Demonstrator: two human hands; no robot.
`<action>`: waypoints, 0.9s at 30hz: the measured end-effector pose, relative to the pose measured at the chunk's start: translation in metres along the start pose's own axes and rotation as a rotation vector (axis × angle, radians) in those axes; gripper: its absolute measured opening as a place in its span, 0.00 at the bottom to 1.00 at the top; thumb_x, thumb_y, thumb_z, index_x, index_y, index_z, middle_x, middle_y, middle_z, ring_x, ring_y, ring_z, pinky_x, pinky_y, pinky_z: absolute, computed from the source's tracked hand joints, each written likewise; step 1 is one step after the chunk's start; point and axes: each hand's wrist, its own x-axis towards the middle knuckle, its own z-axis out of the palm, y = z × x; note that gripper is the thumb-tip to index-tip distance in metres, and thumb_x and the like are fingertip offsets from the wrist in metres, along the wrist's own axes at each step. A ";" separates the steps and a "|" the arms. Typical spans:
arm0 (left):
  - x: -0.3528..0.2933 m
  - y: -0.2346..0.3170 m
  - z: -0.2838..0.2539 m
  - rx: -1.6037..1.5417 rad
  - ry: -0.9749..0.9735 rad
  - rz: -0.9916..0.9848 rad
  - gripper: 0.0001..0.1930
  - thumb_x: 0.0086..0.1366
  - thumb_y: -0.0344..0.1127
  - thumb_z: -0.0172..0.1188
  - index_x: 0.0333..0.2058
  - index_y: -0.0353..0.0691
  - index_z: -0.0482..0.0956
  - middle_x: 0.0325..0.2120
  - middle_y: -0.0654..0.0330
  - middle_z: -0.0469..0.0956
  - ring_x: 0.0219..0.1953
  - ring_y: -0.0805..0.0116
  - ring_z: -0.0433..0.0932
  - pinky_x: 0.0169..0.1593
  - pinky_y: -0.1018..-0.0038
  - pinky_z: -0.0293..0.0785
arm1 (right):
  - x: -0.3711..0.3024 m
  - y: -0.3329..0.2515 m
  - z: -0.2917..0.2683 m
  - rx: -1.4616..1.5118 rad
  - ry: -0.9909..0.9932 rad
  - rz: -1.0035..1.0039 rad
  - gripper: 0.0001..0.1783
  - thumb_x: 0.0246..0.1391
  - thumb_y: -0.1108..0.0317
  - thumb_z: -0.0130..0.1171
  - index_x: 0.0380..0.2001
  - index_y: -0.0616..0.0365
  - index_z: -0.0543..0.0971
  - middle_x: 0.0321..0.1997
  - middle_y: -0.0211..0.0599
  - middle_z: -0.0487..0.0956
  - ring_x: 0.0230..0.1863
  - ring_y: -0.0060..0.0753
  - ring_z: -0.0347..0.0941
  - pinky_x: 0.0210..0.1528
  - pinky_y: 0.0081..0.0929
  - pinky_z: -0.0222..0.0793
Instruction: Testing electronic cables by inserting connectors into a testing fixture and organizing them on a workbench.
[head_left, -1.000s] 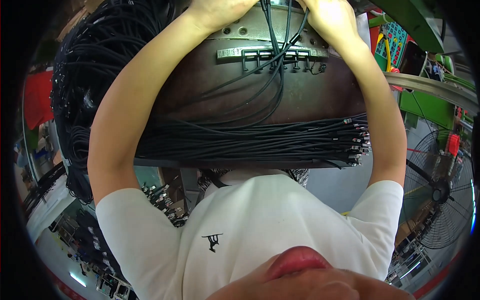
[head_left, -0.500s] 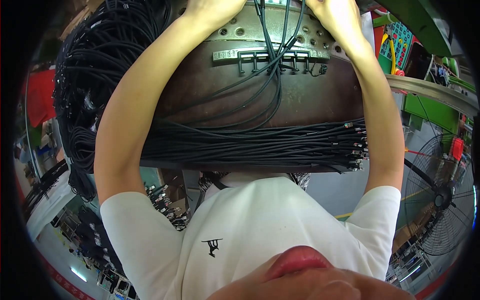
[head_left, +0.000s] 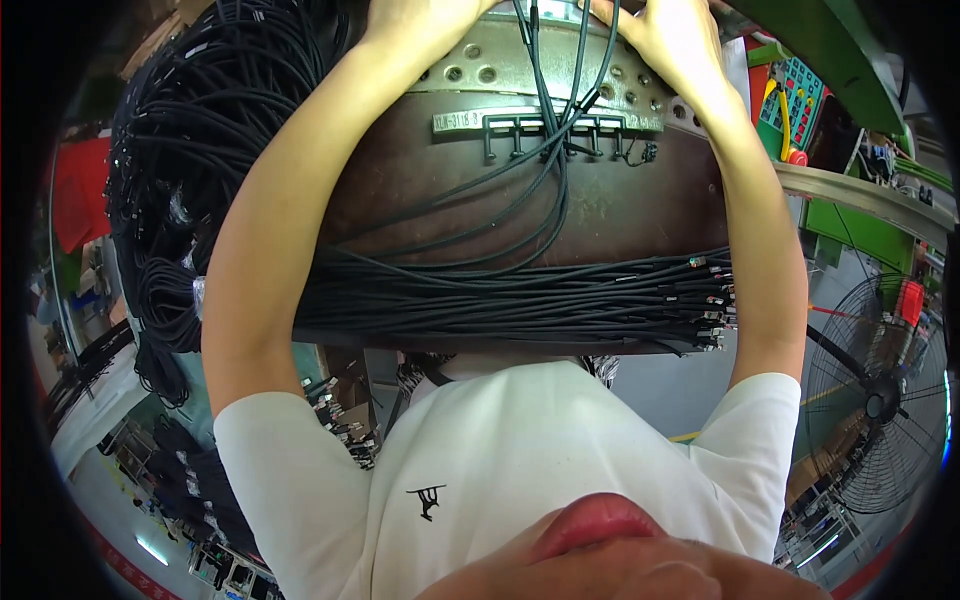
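Note:
My left hand (head_left: 430,22) reaches to the top edge of the picture, at the left of a holed metal plate (head_left: 487,75); its fingers are cut off. Across the plate, my right hand (head_left: 672,30) points its thumb inward toward several black cables (head_left: 533,62); its other fingers are mostly out of sight. Whether either hand grips a cable does not show. Those cables run down between my hands and cross over a metal bar fixture with black prongs (head_left: 516,152). From there they curve left over the brown tabletop (head_left: 640,205).
A thick row of black cables (head_left: 500,300) with metal plug ends lies along the near table edge. More coiled cables (head_left: 230,110) are heaped at left. A green machine arm (head_left: 830,60), a button panel (head_left: 798,95) and a standing fan (head_left: 880,400) are on the right.
The table and fixture sit slightly lower and further right in the picture. My left forearm has shifted a little right, and more of my right thumb shows near the cables.

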 end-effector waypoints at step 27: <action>-0.005 -0.012 0.018 0.035 0.003 0.020 0.13 0.60 0.37 0.58 0.40 0.36 0.79 0.34 0.44 0.79 0.37 0.44 0.79 0.43 0.57 0.76 | 0.001 -0.017 -0.014 -0.102 -0.035 0.021 0.31 0.51 0.47 0.62 0.53 0.57 0.76 0.52 0.52 0.77 0.53 0.54 0.71 0.59 0.50 0.63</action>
